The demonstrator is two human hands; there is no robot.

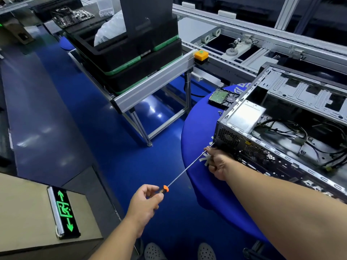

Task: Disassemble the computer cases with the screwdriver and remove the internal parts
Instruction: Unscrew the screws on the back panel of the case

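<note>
Left hand (145, 200) curled round the orange-and-black handle of the screwdriver (185, 170); right hand (217, 163) pinching the long shaft near its tip, guiding it onto the rear panel of the computer case (272, 139), just beyond the fingertips on the blue table (202, 177). Probably a rear-panel screw, itself too small to see. Best done with shaft square to the panel, steady push from the handle, slow turns, right fingers loose enough to let the shaft spin. Risk of slipping off the head.

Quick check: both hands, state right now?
Left hand: grips the screwdriver handle.
Right hand: fingers curled near the screwdriver tip at the computer case rear; whether it pinches anything cannot be told.
</note>
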